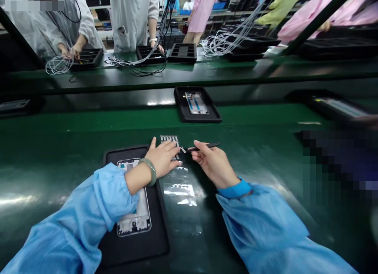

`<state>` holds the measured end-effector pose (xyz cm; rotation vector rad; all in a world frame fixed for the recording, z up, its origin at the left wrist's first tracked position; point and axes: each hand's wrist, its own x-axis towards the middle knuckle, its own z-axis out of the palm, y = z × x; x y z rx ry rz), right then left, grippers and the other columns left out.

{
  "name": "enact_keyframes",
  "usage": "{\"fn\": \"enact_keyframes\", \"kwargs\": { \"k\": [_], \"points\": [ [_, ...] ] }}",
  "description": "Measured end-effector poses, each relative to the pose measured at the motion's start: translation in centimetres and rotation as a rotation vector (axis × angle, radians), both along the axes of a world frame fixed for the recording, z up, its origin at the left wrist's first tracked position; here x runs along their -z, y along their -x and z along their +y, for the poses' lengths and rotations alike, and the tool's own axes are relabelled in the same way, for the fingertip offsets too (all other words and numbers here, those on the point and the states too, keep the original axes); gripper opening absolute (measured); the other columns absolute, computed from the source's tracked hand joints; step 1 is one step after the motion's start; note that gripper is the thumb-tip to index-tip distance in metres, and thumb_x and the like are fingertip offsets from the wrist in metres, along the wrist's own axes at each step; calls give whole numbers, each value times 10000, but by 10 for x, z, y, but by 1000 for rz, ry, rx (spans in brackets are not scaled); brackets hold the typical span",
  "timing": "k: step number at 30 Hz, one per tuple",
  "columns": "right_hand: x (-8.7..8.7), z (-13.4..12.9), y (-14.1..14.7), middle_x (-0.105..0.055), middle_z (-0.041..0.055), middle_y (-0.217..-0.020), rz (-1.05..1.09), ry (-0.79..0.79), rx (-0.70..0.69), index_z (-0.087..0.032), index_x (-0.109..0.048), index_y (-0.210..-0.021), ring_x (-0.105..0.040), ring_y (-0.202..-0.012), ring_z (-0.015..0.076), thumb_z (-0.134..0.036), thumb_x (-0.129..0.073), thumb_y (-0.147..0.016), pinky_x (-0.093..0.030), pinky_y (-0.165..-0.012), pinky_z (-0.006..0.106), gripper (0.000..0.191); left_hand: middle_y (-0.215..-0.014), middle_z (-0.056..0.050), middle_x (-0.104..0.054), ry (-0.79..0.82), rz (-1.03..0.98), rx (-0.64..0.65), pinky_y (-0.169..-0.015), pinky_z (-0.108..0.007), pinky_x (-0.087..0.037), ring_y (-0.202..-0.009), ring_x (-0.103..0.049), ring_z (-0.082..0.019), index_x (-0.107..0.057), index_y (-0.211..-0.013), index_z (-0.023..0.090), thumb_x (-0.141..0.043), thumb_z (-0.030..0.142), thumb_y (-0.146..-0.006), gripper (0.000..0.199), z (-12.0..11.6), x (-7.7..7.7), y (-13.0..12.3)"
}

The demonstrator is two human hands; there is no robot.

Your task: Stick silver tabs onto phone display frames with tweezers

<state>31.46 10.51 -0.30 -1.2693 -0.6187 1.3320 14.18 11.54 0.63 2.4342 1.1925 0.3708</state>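
Observation:
My left hand (163, 157) lies with its fingers spread over a sheet of small parts (169, 138) on the green bench, covering much of it. A pair of black tweezers (206, 146) is pinched in my right hand (215, 163). At the tweezers' tip, just right of my left fingers, is a small pale piece (183, 149), perhaps a sticker or bracket. Under my left forearm lies a phone frame (134, 222) in a black tray (147, 246); my sleeve and wrist hide part of the frame.
Ahead stands another black tray (197, 118) with a phone frame (196, 103) in it. A further tray (339, 106) is at the right, beside a blurred hand. Across the bench, people in smocks handle trays near bundles of white cables (221, 43).

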Motion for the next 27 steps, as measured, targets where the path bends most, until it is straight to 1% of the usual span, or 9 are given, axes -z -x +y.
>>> {"fn": "enact_keyframes", "kwargs": {
  "k": [2, 5, 8, 11, 15, 20, 23, 25, 27],
  "points": [
    [-6, -5, 8, -643, -7, -582, 41, -42, 5, -158, -580, -696, -582, -435, 59, -267, -744, -674, -524, -425, 117, 198, -1309, -96, -520, 34, -111, -49, -1065, -525, -241, -1226, -444, -258, -562, -1148, 199, -544, 375, -834, 361, -5, -11, 7],
    [-21, -15, 28, -671, -9, -649, 102, -139, -33, -167, -573, -723, -593, -464, 50, -310, -749, -667, -521, -448, 111, 234, -1021, -63, -663, 133, -295, -109, -847, -325, -478, -929, -612, -176, -601, -1029, 179, -451, 389, -876, 300, -19, -30, 22],
    [-35, -25, 54, -680, -9, -664, 119, -198, -96, -168, -558, -725, -595, -467, 51, -343, -729, -687, -517, -454, 123, 248, -838, -29, -673, 246, -424, -134, -685, -257, -506, -740, -627, -141, -608, -899, 172, -446, 404, -870, 285, -34, -43, 41],
    [-44, -31, 77, -682, -10, -678, 118, -265, -176, -170, -550, -733, -603, -474, 59, -353, -700, -716, -524, -459, 145, 238, -760, -24, -658, 306, -507, -189, -640, -246, -500, -685, -620, -134, -597, -812, 163, -457, 401, -859, 281, -48, -51, 60],
    [-51, -36, 98, -686, -9, -694, 39, -321, -281, -177, -530, -734, -616, -482, 72, -355, -687, -725, -534, -463, 171, 237, -664, -11, -637, 401, -593, -336, -586, -237, -475, -621, -593, -129, -599, -704, 169, -536, 397, -803, 256, -61, -57, 81],
    [-58, -40, 108, -670, -9, -640, -133, -383, -453, -160, -547, -718, -633, -489, 87, -322, -708, -708, -541, -481, 178, 229, -637, -12, -632, 503, -439, -300, -575, -241, -451, -608, -583, -137, -574, -624, 176, -528, 408, -789, 289, -66, -61, 105],
    [-59, -38, 111, -664, -11, -623, -148, -387, -492, -153, -554, -716, -638, -492, 91, -313, -713, -704, -542, -481, 176, 226, -670, -18, -647, 564, -313, -244, -601, -264, -470, -622, -599, -150, -606, -710, 182, -455, 459, -828, 337, -67, -59, 121],
    [-54, -33, 113, -675, -4, -657, -114, -378, -474, -155, -548, -723, -637, -487, 88, -334, -695, -721, -543, -473, 179, 232, -809, -38, -672, 457, -187, -255, -679, -313, -490, -729, -624, -184, -620, -899, 188, -433, 500, -839, 368, -67, -51, 133],
    [-46, -27, 117, -683, 0, -688, -70, -342, -453, -158, -539, -733, -642, -497, 88, -351, -685, -729, -549, -477, 183, 241, -1047, -78, -644, 189, -41, -284, -831, -411, -462, -967, -595, -251, -547, -1116, 198, -487, 527, -812, 452, -69, -38, 143]
  ]
}}
